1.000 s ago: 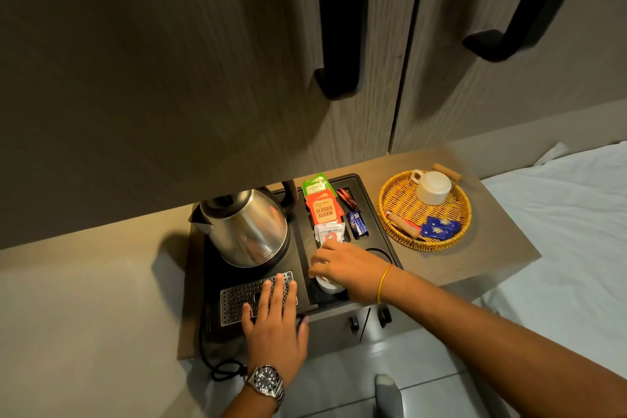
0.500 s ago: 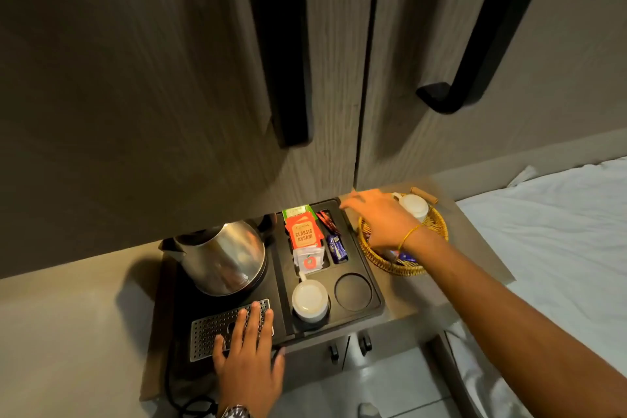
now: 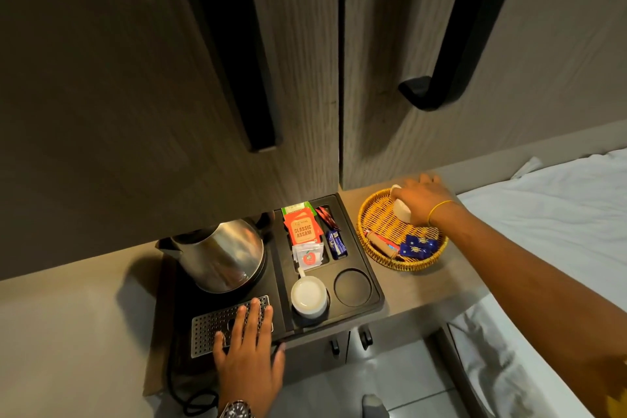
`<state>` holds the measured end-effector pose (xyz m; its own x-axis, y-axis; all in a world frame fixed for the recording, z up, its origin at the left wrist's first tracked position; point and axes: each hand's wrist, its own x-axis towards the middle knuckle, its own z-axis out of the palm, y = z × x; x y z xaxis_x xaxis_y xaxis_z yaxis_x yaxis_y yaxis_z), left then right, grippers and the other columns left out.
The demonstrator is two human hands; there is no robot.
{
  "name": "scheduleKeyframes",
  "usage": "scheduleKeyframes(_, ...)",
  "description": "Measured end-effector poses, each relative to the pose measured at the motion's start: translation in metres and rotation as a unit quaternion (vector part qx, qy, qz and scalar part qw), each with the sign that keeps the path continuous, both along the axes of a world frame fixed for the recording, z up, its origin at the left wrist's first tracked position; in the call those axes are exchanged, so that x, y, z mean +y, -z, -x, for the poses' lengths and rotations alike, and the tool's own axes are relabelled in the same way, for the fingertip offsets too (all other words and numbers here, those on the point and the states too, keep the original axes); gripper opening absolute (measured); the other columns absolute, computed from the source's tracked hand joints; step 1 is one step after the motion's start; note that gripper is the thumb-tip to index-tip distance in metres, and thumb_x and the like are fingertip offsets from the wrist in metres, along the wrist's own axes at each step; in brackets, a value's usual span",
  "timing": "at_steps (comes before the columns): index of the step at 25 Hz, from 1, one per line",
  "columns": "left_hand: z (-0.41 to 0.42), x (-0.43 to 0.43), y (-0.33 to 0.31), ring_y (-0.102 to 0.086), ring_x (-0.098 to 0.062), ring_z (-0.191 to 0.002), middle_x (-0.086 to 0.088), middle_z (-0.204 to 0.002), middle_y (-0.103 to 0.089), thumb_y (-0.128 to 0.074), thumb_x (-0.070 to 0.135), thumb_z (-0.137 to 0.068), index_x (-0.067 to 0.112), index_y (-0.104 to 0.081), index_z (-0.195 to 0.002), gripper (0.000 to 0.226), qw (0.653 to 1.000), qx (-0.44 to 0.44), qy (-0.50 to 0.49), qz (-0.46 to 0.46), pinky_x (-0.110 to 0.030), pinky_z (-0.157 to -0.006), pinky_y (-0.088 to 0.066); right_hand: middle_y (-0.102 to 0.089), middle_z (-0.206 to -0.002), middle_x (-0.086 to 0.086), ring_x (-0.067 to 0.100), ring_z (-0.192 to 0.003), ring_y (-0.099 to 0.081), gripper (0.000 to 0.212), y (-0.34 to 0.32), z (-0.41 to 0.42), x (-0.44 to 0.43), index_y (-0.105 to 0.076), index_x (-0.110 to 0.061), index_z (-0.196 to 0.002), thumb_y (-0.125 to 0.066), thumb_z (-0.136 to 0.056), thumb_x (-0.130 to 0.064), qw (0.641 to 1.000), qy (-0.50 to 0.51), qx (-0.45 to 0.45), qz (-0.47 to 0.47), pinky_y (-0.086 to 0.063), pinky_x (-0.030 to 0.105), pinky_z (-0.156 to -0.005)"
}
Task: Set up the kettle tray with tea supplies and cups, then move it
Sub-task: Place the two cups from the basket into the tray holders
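Observation:
A black kettle tray (image 3: 375,282) sits on a low table, with a steel kettle (image 3: 222,254) on its left side. Tea sachets (image 3: 303,231) fill the tray's back compartments. One white cup (image 3: 309,295) stands upside down in the left round slot; the right round slot (image 3: 353,287) holds nothing. My left hand (image 3: 249,346) lies flat on the metal drip grille (image 3: 212,326) at the tray's front. My right hand (image 3: 422,202) grips a second white cup (image 3: 401,209) at the back of the wicker basket (image 3: 380,224).
The basket also holds blue sachets (image 3: 417,245) and a paper stick packet (image 3: 381,244). Wardrobe doors with long black handles (image 3: 437,92) rise right behind the table. A bed with white sheets (image 3: 549,214) lies to the right. A black cord (image 3: 193,400) hangs off the table's front.
My right hand left the cup in the tray's left slot, crossed to the basket and closed round the second cup. My left hand stayed on the grille.

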<state>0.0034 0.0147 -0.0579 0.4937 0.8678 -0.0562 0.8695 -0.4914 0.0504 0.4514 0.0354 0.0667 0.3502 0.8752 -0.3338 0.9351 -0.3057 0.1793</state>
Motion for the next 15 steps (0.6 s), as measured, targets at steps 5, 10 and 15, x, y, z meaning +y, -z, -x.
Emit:
scheduleKeyframes(5,-0.003,-0.002,-0.006,-0.032,-0.024,-0.147,-0.001,-0.162,-0.033,-0.043,0.058,-0.087,0.026,-0.038,-0.151,0.071,1.0,0.005,0.002,-0.008,-0.063,-0.108,-0.032,-0.056,-0.129,0.008,0.036,-0.117,-0.061,0.074,-0.027,0.042,-0.018,-0.05,-0.035,-0.134,-0.073,-0.066,-0.05,0.997,-0.007,0.06,-0.049,-0.046,0.053,-0.1)
scheduleKeyframes(10,-0.003,-0.003,-0.011,-0.034,-0.025,-0.147,-0.001,-0.162,-0.033,-0.036,0.055,-0.091,0.026,-0.038,-0.151,0.067,1.0,0.006,-0.005,-0.008,-0.063,-0.107,-0.035,-0.059,-0.117,0.004,0.032,-0.11,-0.058,0.072,-0.026,0.107,-0.038,-0.051,-0.04,-0.127,-0.064,-0.058,-0.055,0.99,-0.122,0.066,-0.015,-0.038,0.051,-0.087)
scheduleKeyframes(15,-0.002,-0.002,-0.009,-0.03,-0.025,-0.149,-0.001,-0.164,-0.028,-0.043,0.056,-0.086,0.027,-0.034,-0.153,0.074,1.0,0.012,-0.001,0.007,-0.063,-0.108,-0.033,-0.06,-0.119,0.007,0.034,-0.114,-0.052,0.075,-0.001,0.142,-0.042,-0.051,-0.036,-0.133,-0.069,-0.064,-0.058,0.98,-0.191,0.042,0.022,-0.032,0.055,-0.093)
